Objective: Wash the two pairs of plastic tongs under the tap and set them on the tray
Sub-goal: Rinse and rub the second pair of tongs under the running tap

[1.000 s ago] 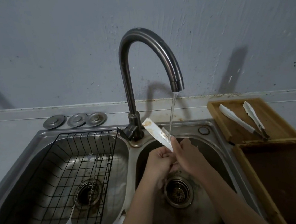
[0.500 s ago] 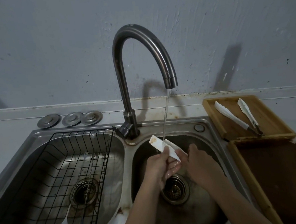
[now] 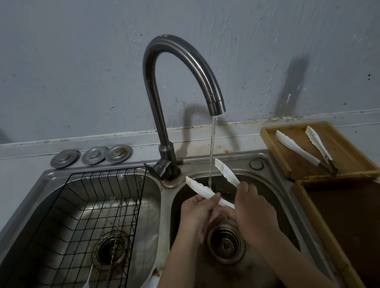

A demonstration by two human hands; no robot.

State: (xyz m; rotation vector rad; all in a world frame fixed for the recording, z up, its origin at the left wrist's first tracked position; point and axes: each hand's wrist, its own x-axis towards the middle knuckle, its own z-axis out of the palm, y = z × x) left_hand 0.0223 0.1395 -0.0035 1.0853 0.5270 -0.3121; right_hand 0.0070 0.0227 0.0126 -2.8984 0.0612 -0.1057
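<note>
Over the right sink basin (image 3: 281,207) I hold a pair of white plastic tongs (image 3: 200,189) with its two arms spread apart. My left hand (image 3: 197,215) grips the left arm and my right hand (image 3: 252,209) grips the right arm. Water runs from the curved tap (image 3: 200,68) and falls between the two arms. A second pair of white tongs (image 3: 301,151) lies on the wooden tray (image 3: 347,149) at the right, beside the sink.
The left basin holds a black wire rack (image 3: 80,224) with thin metal utensils under it. Three metal drain covers (image 3: 92,155) lie on the counter behind it. A dark wooden board (image 3: 367,231) lies in front of the tray.
The tongs' arms, held close together before, are now spread wide under the stream. My right hand has taken hold of the right arm.
</note>
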